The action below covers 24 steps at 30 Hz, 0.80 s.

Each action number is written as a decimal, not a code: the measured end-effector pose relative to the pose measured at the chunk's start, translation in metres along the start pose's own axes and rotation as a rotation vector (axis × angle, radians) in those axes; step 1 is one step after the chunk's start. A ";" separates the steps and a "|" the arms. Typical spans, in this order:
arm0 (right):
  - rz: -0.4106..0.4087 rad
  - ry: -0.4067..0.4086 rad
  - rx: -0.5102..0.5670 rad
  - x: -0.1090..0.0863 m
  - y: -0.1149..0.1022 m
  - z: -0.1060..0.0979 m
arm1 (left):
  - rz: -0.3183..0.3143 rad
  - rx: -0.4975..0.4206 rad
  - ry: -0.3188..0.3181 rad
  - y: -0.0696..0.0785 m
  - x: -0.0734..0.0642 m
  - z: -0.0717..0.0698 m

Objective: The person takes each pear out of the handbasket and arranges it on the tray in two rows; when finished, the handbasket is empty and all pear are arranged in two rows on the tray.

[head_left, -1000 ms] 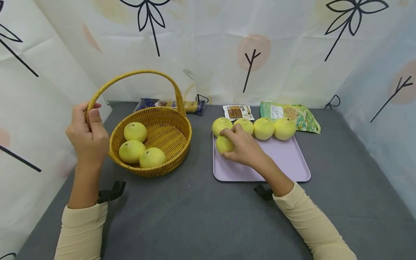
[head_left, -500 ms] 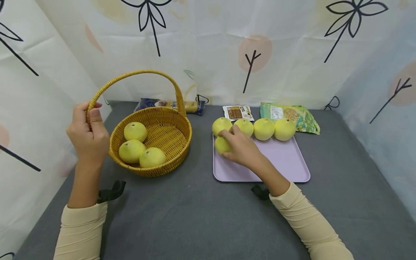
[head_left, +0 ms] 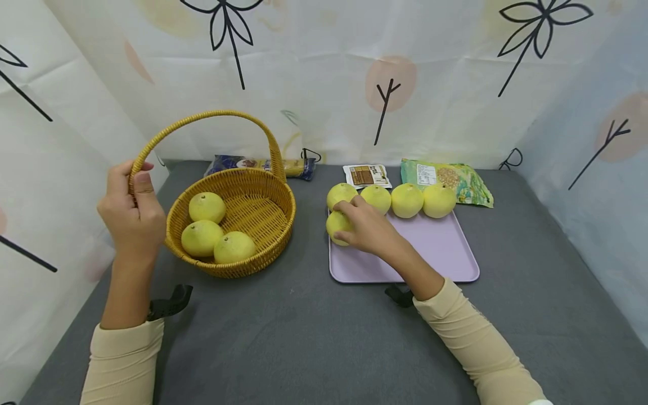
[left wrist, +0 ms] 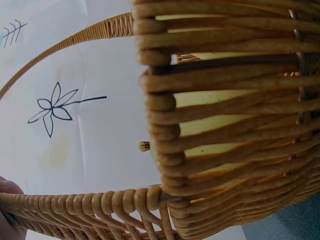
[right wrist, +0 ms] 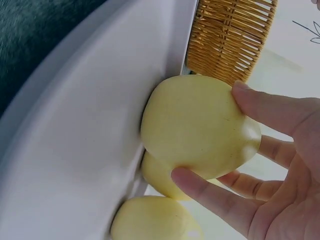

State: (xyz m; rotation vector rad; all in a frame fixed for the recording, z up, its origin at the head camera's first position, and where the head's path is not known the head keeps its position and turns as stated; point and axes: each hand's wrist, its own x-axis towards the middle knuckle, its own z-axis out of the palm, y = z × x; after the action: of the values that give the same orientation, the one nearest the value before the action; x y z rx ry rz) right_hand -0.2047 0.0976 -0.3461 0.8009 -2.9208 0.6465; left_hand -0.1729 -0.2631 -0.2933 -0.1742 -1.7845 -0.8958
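My left hand [head_left: 134, 214] grips the left side of the arched handle [head_left: 202, 116] of a yellow-brown wicker basket [head_left: 260, 225]. Three round, pale yellow fruits, one being the front fruit [head_left: 235, 247], lie in the basket's left half. On the right, my right hand [head_left: 372, 225] holds another round yellow fruit [right wrist: 195, 127], with thumb and fingers spread round it, at the left end of a lilac tray [head_left: 435, 253]. Behind it, several like fruits, among them the rightmost fruit [head_left: 439, 201], stand in a row along the tray's back edge.
Behind the basket lies a blue and yellow packet [head_left: 293, 167]. A small white and brown packet [head_left: 368, 176] and a green bag [head_left: 458, 183] lie behind the tray. A patterned white cloth [head_left: 324, 84] hangs round the grey table [head_left: 283, 337].
My right hand has shifted slightly left with the fruit, towards the tray's left edge, and more of the fruit shows. My left hand stays on the basket handle.
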 end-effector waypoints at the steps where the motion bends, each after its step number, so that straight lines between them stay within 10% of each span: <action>1: 0.000 0.004 0.003 0.000 0.000 0.000 | 0.002 -0.001 0.000 0.000 0.000 0.001; 15: 0.122 -0.033 -0.063 0.010 -0.019 -0.007 | 0.015 -0.002 -0.004 0.000 -0.001 0.002; 24: -0.142 0.024 0.105 0.036 -0.083 -0.001 | 0.013 -0.001 0.008 0.002 -0.002 0.000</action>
State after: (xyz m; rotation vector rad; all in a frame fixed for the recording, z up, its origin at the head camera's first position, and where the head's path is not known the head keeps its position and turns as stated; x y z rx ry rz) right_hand -0.1944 0.0157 -0.3084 0.9925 -2.7956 0.7962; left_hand -0.1712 -0.2615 -0.2940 -0.1820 -1.7739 -0.8870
